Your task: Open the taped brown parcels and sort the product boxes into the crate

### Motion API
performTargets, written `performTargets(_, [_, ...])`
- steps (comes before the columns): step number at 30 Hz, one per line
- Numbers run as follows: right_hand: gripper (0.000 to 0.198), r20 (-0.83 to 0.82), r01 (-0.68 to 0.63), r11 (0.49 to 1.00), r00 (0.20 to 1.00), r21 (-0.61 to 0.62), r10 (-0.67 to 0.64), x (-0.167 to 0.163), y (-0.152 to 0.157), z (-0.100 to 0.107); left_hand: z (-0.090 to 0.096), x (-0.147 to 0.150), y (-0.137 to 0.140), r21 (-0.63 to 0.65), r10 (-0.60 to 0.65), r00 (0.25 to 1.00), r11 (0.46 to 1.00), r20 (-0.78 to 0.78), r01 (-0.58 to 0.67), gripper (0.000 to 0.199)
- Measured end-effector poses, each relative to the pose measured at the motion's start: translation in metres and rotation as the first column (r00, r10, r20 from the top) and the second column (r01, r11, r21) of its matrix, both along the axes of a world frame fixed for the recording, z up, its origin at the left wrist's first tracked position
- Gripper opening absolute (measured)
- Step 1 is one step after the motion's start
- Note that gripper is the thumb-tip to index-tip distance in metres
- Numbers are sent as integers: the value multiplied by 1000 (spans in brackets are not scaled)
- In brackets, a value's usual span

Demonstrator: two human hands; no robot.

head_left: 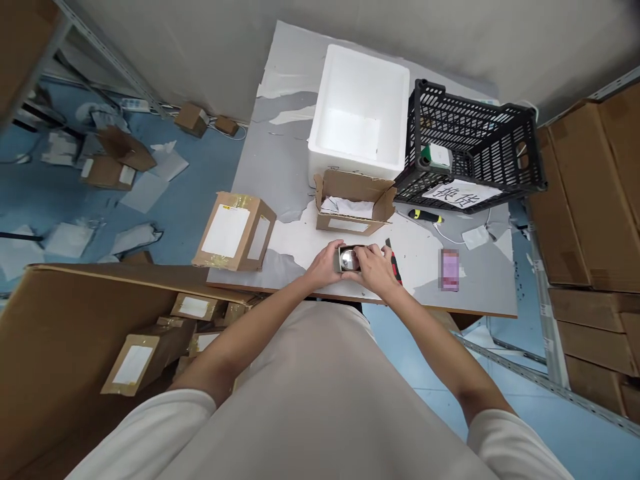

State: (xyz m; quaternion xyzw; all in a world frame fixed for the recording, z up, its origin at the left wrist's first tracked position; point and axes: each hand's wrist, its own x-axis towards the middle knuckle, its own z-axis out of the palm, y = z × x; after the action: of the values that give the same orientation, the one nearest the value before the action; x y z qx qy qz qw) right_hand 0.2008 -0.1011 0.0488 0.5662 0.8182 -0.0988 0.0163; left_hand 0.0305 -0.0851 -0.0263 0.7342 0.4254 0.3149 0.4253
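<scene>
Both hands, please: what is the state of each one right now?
Left hand: closed on the side of a small open box.
Right hand: at its opening; whether it grips cannot be told.

Right fingers (365,256) partly hide the silvery object (349,259); pink item (450,270) blurred

The foam box (367,83) is white; to its right, the crate (500,150) is latticed black; on its near side, the carton (357,187) is brown, the round object (349,261) silvery, the cutter (395,264) red and black.

Black plastic crate (500,148) beside white foam box (357,158)
</scene>
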Motion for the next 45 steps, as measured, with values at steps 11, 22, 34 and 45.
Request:
performTargets(11, [70,-399,-317,943,881,-102,254,48,3,-3,5,-20,8,135,-286,921,935,-263,328,92])
performTargets(22, [51,-594,-21,995,803,-102,-44,41,-23,-28,4,-9,4,171,-171,977,967,-125,191,82])
performTargets(34, [47,-592,-71,992,797,104,119,37,-20,-18,7,-2,8,106,-165,981,979,-105,176,85])
performTargets(45, [44,-450,-235,966,878,-106,164,40,35,-27,2,-4,6,-43,-144,989,989,-27,142,121])
